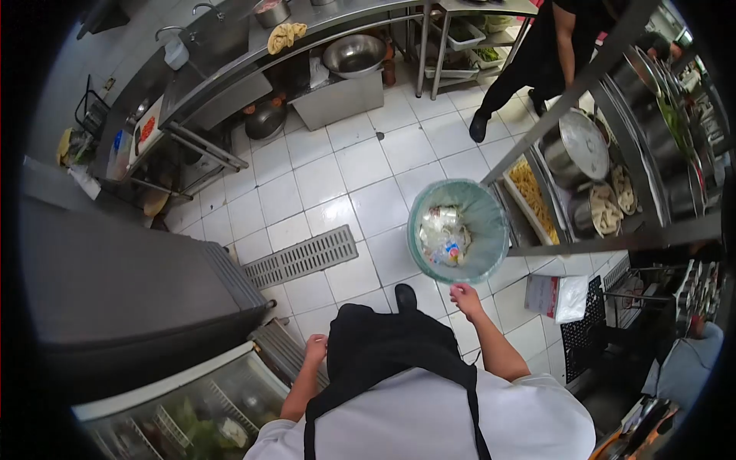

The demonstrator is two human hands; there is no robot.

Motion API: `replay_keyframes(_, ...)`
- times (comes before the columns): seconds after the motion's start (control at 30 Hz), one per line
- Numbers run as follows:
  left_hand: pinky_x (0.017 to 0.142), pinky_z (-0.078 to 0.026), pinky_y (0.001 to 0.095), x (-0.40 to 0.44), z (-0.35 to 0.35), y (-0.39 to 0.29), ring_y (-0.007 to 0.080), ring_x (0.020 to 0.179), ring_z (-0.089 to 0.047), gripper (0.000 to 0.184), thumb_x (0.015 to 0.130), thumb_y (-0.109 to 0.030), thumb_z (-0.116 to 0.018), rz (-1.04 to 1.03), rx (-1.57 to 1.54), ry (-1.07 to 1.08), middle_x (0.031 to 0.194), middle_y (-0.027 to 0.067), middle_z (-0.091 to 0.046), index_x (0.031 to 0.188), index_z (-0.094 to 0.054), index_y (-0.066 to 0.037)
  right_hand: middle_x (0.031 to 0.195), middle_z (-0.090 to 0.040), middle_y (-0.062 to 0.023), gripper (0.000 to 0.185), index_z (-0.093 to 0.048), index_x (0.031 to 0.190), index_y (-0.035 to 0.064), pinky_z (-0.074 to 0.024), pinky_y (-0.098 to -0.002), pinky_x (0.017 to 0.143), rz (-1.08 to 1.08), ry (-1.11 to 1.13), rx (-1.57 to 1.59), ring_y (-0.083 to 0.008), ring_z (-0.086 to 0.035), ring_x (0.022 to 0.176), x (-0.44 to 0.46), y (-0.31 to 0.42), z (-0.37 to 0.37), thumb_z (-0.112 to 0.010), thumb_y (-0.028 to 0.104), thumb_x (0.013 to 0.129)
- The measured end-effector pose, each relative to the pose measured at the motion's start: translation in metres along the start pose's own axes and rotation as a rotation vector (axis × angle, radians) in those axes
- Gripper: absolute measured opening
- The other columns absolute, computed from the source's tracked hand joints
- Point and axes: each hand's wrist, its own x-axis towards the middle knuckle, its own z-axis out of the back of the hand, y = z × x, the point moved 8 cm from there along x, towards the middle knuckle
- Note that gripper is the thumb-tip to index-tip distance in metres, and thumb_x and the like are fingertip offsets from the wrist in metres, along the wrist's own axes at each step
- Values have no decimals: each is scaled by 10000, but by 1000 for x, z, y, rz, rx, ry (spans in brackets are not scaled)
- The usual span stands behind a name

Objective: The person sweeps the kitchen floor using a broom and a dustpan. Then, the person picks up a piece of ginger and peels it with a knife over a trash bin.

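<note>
My right hand (464,298) is at the near edge of a round bin (414,264) with a pale green liner, its fingers curled together. Whether they grip the rim or the liner, I cannot make out. Inside the bin lies a heap of rubbish (445,236), with clear plastic, a can-like piece and a blue-and-red wrapper. My left hand (316,349) hangs low beside my black apron (383,345), fingers loosely curled and nothing seen in them. Nearest to it are a grey ridged panel and a glass-topped fridge (184,414) holding greens.
A co-worker in black (529,57) stands at the far right. Metal shelves on the right hold a large pot (579,146) and a tray of yellow strips (533,195). A floor drain grate (303,257) lies left of the bin. Steel counters (230,65) line the back.
</note>
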Motion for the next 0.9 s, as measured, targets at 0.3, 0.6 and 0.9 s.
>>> replay_keyframes(0.3, 552, -476, 343, 123, 23, -174, 188, 688, -612, 196, 807, -193, -637, -195, 476, 182, 755, 113, -641, 968, -642, -82, 767, -612, -28, 296, -605, 1006, 33, -448, -249, 579, 80, -262, 88, -113, -569, 663, 64, 81, -18, -640, 303, 889)
replay_keyframes(0.6, 797, -509, 366, 290, 43, -471, 270, 901, -649, 293, 815, -290, -650, -485, 750, 40, 931, 155, -686, 1007, -635, -70, 705, -660, -79, 319, -668, 915, 27, -476, -297, 547, -586, -397, 4, -153, -610, 612, -55, -24, -93, -684, 336, 836)
replay_keyframes(0.9, 520, -459, 279, 349, -55, -655, 141, 663, -572, 164, 875, -146, -584, -532, 446, 209, 765, 47, -595, 1029, -591, -92, 688, -616, -66, 386, -641, 830, 14, -486, -310, 521, -393, -159, 182, -163, -579, 587, 65, 91, -142, -663, 397, 862)
